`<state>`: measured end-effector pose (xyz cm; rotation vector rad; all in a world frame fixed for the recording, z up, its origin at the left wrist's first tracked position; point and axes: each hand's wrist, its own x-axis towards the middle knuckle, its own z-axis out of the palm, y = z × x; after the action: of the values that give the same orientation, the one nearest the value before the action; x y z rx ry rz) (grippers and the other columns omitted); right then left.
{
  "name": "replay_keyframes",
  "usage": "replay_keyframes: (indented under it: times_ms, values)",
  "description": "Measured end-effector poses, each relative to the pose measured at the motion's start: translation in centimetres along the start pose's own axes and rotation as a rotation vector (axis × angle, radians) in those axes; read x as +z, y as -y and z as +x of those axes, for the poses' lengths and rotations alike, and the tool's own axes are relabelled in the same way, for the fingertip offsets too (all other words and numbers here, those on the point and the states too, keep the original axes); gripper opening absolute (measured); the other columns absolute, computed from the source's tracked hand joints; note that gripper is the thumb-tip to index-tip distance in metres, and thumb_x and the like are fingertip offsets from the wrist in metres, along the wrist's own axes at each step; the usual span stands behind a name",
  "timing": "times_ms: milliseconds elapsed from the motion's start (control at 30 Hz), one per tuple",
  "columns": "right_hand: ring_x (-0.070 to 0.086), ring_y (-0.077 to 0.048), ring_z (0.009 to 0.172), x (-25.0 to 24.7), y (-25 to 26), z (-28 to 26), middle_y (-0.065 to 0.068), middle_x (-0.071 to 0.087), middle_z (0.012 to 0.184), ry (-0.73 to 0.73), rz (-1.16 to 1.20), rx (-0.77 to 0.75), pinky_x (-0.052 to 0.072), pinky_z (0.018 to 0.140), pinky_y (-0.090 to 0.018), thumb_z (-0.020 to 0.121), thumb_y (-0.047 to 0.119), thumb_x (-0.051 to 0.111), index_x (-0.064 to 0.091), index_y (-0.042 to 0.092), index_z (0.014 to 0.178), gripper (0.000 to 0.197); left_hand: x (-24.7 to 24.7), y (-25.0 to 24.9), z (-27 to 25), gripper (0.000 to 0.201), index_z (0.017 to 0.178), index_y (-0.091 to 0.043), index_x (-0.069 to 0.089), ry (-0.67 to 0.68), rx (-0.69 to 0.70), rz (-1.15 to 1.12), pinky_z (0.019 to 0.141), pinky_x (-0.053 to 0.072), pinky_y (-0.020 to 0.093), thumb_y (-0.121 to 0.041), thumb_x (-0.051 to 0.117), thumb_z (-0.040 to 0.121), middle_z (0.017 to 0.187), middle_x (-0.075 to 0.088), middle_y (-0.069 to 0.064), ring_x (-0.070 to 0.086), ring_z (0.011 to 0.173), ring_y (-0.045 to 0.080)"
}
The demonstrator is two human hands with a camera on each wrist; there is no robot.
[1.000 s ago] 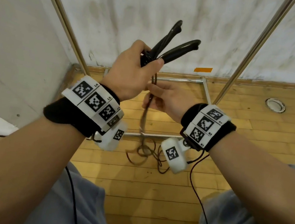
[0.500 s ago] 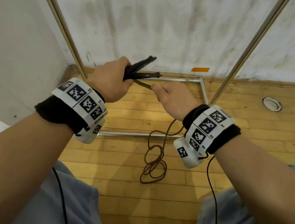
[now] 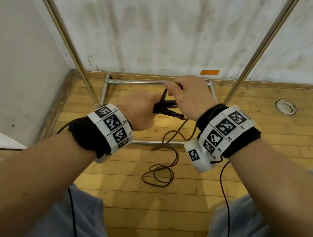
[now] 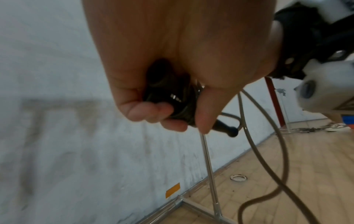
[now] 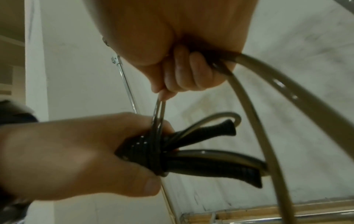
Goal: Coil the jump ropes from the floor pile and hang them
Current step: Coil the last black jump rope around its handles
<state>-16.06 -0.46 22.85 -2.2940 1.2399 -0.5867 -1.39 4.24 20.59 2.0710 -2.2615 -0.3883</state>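
My left hand (image 3: 140,112) grips the two black handles (image 3: 168,110) of a jump rope, held together and pointing right. In the right wrist view the brown cord (image 5: 156,136) is wound round the handles (image 5: 210,151) near my left hand (image 5: 91,154). My right hand (image 3: 187,96), just above the handles, pinches a doubled length of the cord (image 5: 160,106) and holds it in its curled fingers (image 5: 184,72). From there the cord hangs down to loose loops (image 3: 158,175) on the wooden floor. The left wrist view shows my left fingers (image 4: 153,113) wrapped round the handles (image 4: 172,98).
A metal rack stands ahead against the white wall, with slanted poles (image 3: 64,25) (image 3: 262,43) and a base frame (image 3: 136,82) on the floor. An orange tape mark (image 3: 209,72) is on the wall. A round floor fitting (image 3: 285,107) lies at the right.
The handles came down from upright to lying level at a lower height. My right hand rose from below the handles to above them, carrying the cord over. The floor loops shifted right.
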Motion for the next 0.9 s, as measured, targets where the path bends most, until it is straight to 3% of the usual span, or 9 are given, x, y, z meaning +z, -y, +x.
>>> replay_keyframes:
  times_ms: [133, 200, 300, 467, 567, 667, 767, 833, 900]
  values:
    - [0.037, -0.008, 0.045, -0.9, -1.2, 0.8, 0.003, 0.040, 0.052, -0.083, 0.008, 0.041, 0.029, 0.043, -0.015, 0.095, 0.042, 0.046, 0.066, 0.001, 0.080, 0.049, 0.0, -0.7, -0.5, 0.028, 0.100, -0.025, 0.054, -0.130, 0.105, -0.005, 0.056, 0.040, 0.027, -0.050, 0.056, 0.088, 0.073, 0.055, -0.011, 0.052, 0.066, 0.013]
    - [0.036, -0.007, 0.037, -1.2, -1.8, 1.0, 0.005, 0.036, 0.046, -0.079, 0.089, 0.083, 0.029, 0.039, -0.013, 0.092, 0.045, 0.051, 0.066, 0.002, 0.074, 0.048, -0.3, -0.7, -0.7, 0.022, 0.092, -0.026, 0.051, -0.169, 0.144, -0.042, 0.052, 0.032, 0.026, -0.047, 0.056, 0.089, 0.066, 0.046, -0.015, 0.046, 0.060, 0.011]
    - [0.033, -0.005, 0.031, -1.8, -2.6, 1.3, 0.009, 0.033, 0.039, -0.016, 0.196, 0.139, 0.027, 0.037, -0.010, 0.088, 0.051, 0.056, 0.061, 0.017, 0.060, 0.044, -1.0, -0.3, -1.1, 0.017, 0.090, -0.023, 0.056, -0.178, 0.222, -0.135, 0.057, 0.039, 0.030, -0.040, 0.059, 0.089, 0.065, 0.049, -0.013, 0.051, 0.064, 0.016]
    - [0.036, -0.008, 0.042, -2.1, -4.0, 1.3, 0.008, 0.040, 0.047, 0.170, 0.503, 0.170, 0.035, 0.045, -0.015, 0.085, 0.058, 0.055, 0.052, 0.022, 0.052, 0.049, -1.9, -0.7, -1.9, 0.010, 0.089, -0.031, 0.051, -0.226, 0.256, -0.290, 0.055, 0.037, 0.021, -0.038, 0.058, 0.090, 0.066, 0.052, -0.012, 0.052, 0.063, 0.004]
    - [0.038, -0.008, 0.042, -0.9, -4.1, 1.4, 0.009, 0.050, 0.050, 0.178, 0.790, 0.234, 0.036, 0.040, -0.018, 0.091, 0.044, 0.055, 0.066, 0.021, 0.059, 0.040, -2.5, -0.8, -2.0, 0.014, 0.086, -0.034, 0.046, -0.311, 0.222, -0.420, 0.051, 0.033, 0.009, -0.036, 0.059, 0.089, 0.065, 0.049, -0.015, 0.050, 0.061, -0.008]
    - [0.034, -0.008, 0.041, 0.7, -3.5, 1.2, 0.009, 0.046, 0.050, 0.148, 1.003, 0.203, 0.029, 0.037, -0.018, 0.096, 0.023, 0.050, 0.068, 0.025, 0.070, 0.032, -2.8, -0.6, -1.7, 0.019, 0.094, -0.027, 0.042, -0.402, 0.115, -0.575, 0.048, 0.038, 0.013, -0.035, 0.060, 0.090, 0.072, 0.057, -0.011, 0.055, 0.060, 0.000]
    - [0.032, -0.007, 0.043, 2.1, -1.9, 0.8, 0.010, 0.043, 0.050, 0.119, 0.958, 0.183, 0.027, 0.040, -0.019, 0.097, 0.025, 0.048, 0.069, 0.028, 0.073, 0.032, -3.1, -0.3, -1.3, 0.025, 0.105, -0.020, 0.039, -0.497, 0.050, -0.682, 0.058, 0.048, 0.022, -0.032, 0.057, 0.093, 0.072, 0.063, -0.008, 0.061, 0.065, 0.004]
    - [0.036, -0.003, 0.043, 2.8, -0.5, 0.3, 0.011, 0.045, 0.053, 0.025, 0.691, 0.114, 0.029, 0.045, -0.020, 0.098, 0.029, 0.044, 0.066, 0.023, 0.077, 0.031, -3.4, 0.1, -0.9, 0.021, 0.107, -0.018, 0.041, -0.530, 0.019, -0.740, 0.065, 0.050, 0.025, -0.029, 0.054, 0.095, 0.069, 0.062, -0.010, 0.062, 0.067, 0.003]
    - [0.043, 0.000, 0.048, 3.4, 0.6, -0.2, 0.012, 0.047, 0.058, -0.030, 0.400, 0.005, 0.030, 0.050, -0.018, 0.098, 0.026, 0.045, 0.058, 0.022, 0.079, 0.024, -3.6, 0.6, -0.6, 0.017, 0.103, -0.016, 0.049, -0.524, -0.026, -0.757, 0.071, 0.050, 0.035, -0.030, 0.053, 0.095, 0.073, 0.061, -0.006, 0.061, 0.073, 0.015]
